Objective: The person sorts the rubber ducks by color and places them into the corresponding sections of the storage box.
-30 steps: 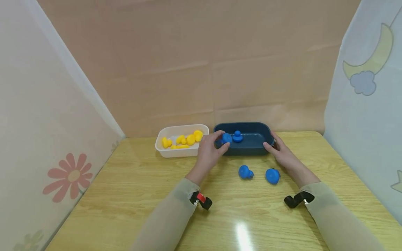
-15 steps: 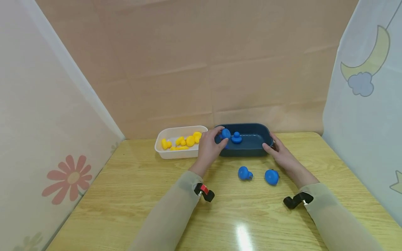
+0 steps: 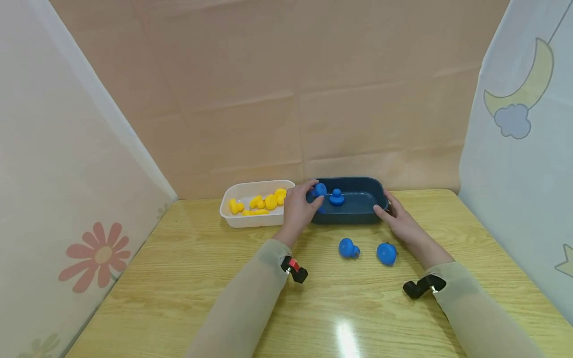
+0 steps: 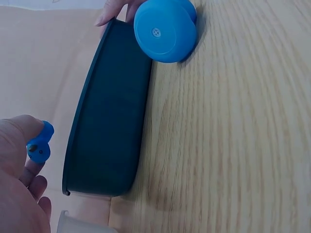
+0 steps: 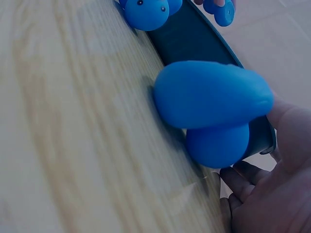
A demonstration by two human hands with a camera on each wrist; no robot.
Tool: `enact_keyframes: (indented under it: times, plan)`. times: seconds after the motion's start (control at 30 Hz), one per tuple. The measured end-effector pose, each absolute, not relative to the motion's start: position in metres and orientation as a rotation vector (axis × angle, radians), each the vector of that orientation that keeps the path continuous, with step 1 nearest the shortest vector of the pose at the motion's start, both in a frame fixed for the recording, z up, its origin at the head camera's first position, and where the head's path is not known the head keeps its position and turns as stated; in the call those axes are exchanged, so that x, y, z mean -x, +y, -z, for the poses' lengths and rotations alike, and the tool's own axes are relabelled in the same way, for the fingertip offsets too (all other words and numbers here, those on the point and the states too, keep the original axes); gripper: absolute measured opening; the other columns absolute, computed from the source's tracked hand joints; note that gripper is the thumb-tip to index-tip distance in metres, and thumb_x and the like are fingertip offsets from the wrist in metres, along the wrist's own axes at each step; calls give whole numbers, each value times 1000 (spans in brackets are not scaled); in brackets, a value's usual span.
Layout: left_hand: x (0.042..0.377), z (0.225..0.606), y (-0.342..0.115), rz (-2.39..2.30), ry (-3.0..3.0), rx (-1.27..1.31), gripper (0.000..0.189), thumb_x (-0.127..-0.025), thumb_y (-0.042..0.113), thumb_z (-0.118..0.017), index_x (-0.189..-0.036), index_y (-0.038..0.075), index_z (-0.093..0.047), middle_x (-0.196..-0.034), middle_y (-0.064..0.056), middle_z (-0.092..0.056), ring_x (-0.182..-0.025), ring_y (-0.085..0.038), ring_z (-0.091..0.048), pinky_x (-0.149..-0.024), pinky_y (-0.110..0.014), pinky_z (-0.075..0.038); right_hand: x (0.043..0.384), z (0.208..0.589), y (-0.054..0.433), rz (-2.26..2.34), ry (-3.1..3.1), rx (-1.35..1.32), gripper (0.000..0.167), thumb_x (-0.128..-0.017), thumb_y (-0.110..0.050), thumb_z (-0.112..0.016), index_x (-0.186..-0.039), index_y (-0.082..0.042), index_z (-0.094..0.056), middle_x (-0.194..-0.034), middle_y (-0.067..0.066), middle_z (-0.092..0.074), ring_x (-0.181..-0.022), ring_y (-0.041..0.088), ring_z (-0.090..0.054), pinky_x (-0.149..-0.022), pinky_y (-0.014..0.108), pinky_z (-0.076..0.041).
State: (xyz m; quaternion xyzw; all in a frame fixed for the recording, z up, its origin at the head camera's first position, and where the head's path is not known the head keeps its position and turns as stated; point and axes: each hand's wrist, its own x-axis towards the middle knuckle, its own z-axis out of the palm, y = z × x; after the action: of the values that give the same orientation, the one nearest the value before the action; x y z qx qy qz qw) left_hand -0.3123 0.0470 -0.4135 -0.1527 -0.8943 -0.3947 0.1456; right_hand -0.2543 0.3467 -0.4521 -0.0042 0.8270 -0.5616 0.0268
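Note:
My left hand [image 3: 299, 206] pinches a blue rubber duck [image 3: 320, 190] between thumb and fingertips, over the left end of a dark blue tray [image 3: 353, 218]. In the left wrist view the held duck [image 4: 40, 148] shows its beak and eyes above the rim. Beneath it, part of another blue thing [image 3: 321, 210] shows, mostly hidden by my hand. A blue duck [image 3: 336, 197] sits upright inside the tray. My right hand [image 3: 405, 223] grips the tray's right end, thumb over the rim. Two blue ducks [image 3: 348, 247] [image 3: 387, 253] lie tipped on the table before the tray.
A white tray [image 3: 255, 221] with several yellow ducks stands just left of the dark tray. Both trays are near the back edge of the wooden table [image 3: 188, 278], against a tan cloth [image 3: 224, 129]. Printed white cloths hang at both sides.
The duck in my left hand has risen slightly, moved a little left and turned. A blue patch under it has come into sight. My right hand stays on the dark tray.

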Motion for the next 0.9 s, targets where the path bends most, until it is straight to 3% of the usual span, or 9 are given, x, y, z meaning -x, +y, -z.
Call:
enact_keyframes:
  times: [0.27, 0.9]
  plan:
    - [315, 412, 47, 1121, -2602, 387, 55, -103, 38, -83, -153, 26, -66, -143, 0, -69, -126, -25, -55, -107, -43, -48, 254, 453, 346, 1729, 2561, 10, 100, -111, -62, -58, -178, -31, 9, -182, 25, 8, -166, 53, 2, -131, 72, -8]
    - [300, 412, 41, 1192, -2524, 381, 52, -102, 32, -84, -150, 20, -68, -138, -3, -70, -126, -27, -56, -107, -44, -50, 253, 448, 346, 1712, 2568, -1, 100, -110, -63, -57, -177, -32, 10, -182, 25, 10, -165, 54, 3, -130, 72, -6]
